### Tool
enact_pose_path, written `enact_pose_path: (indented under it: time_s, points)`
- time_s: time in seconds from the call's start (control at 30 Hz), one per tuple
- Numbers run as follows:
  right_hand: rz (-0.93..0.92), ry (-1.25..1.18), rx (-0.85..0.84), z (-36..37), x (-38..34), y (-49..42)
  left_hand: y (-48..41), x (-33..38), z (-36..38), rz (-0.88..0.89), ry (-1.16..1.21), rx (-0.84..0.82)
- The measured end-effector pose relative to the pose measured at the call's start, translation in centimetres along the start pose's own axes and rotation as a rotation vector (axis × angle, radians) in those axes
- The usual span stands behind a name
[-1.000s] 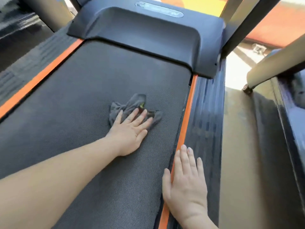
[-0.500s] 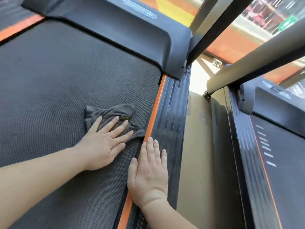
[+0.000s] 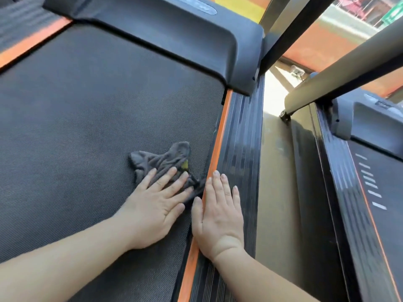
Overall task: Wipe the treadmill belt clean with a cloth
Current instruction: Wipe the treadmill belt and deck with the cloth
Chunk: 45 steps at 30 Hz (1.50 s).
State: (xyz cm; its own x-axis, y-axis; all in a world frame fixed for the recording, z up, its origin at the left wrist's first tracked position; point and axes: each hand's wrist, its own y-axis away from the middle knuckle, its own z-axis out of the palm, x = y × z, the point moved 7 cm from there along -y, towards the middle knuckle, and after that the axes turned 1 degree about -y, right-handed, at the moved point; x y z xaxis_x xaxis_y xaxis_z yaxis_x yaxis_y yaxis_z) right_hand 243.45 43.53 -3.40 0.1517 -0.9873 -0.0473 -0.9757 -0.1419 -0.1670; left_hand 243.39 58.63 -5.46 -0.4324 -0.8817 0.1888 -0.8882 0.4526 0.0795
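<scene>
The treadmill belt point(image 3: 87, 127) fills most of the view as a dark textured sheet, and much of it lies well apart from the cloth. The likeliest failure is patchy coverage, because one small rag under a flat palm would leave broad bands untouched unless strokes overlap. Along the belt's right edge runs the ribbed side rail point(image 3: 239, 149) with an orange strip point(image 3: 220, 131). The cloth's near corner lies right at the seam there, so a further push rightward could wedge fabric into the gap or drag dirt onto the rail. The right grip point(image 3: 220, 216), a bare hand, lies flat across strip and rail with fingers straight, holding nothing; if the belt rolled under pressure, that brace might not stop a lurch. The left grip point(image 3: 157, 212) is likewise spread flat. It presses the bunched grey cloth point(image 3: 161, 160) near the belt's right edge rather than clutching it, so the rag could slip free or ball up. A small yellow patch point(image 3: 185, 165) shows in its folds, and I cannot tell what it is.
</scene>
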Motion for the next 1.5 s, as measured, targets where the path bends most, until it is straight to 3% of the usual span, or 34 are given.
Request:
enact_pose_path:
  time_s: [0.1, 0.17, 0.27, 0.33, 0.37, 0.47, 0.57, 0.63, 0.7, 0.77, 0.87, 0.93, 1.0, 1.03, 1.17, 1.27, 1.37, 1.5]
  points:
    - [-0.001, 0.0, 0.013, 0.2, 0.2, 0.1, 3.9, 1.2, 0.5, 0.2, 0.013, -0.106]
    - [0.004, -0.001, 0.019, 0.2, 0.3, 0.1, 3.7, -1.0, 0.0, 0.202, -0.016, -0.128]
    - [0.018, -0.002, -0.019, 0.3, 0.2, 0.1, 0.6, -6.1, -1.5, -0.109, 0.002, -0.07]
    - [0.026, -0.018, -0.033, 0.3, 0.2, 0.0, -0.1, -6.1, -1.7, -0.223, 0.072, -0.055]
    - [0.028, -0.023, -0.041, 0.2, 0.2, 0.0, 0.5, -4.6, -1.8, -0.196, 0.123, -0.051]
    - [0.024, -0.035, -0.044, 0.2, 0.2, 0.1, 4.9, 1.9, -0.6, 0.129, 0.174, -0.087]
    - [0.03, -0.045, -0.054, 0.2, 0.3, 0.1, 5.9, 0.4, 0.3, 0.269, 0.088, -0.176]
    - [0.029, -0.049, -0.066, 0.2, 0.3, 0.0, 3.7, -2.7, -0.3, 0.147, 0.027, -0.11]
    - [0.03, -0.049, -0.091, 0.2, 0.3, 0.1, 1.8, -4.7, -1.2, -0.093, 0.071, -0.049]
    - [0.036, -0.057, -0.093, 0.2, 0.4, 0.2, 2.4, -2.7, -1.0, -0.176, 0.159, -0.032]
    - [0.035, -0.066, -0.101, 0.2, 0.4, 0.0, 7.4, 3.2, 0.1, 0.055, 0.197, -0.059]
    - [0.038, -0.067, -0.119, 0.2, 0.4, 0.0, 10.2, 3.5, 0.8, 0.219, 0.16, -0.172]
    - [0.044, -0.079, -0.123, 0.0, 0.4, 0.1, 9.9, 1.5, 0.8, 0.341, 0.037, -0.175]
    - [0.045, -0.084, -0.135, 0.0, 0.3, 0.0, 8.8, 0.1, 0.4, 0.313, -0.007, -0.135]
    - [0.047, -0.092, -0.175, -0.3, 0.2, 0.0, 6.0, -0.8, -0.4, -0.16, 0.154, -0.048]
    - [0.037, -0.089, -0.209, -0.6, 0.0, 0.1, 11.0, 5.5, 0.5, 0.056, 0.209, -0.091]
    - [0.034, -0.115, -0.283, -1.4, -0.3, -0.1, 13.1, 3.9, 0.8, 0.187, 0.102, -0.159]
    - [0.028, -0.174, -0.539, -3.8, -0.7, 0.4, 10.3, -1.6, -0.6, -0.196, 0.097, -0.114]
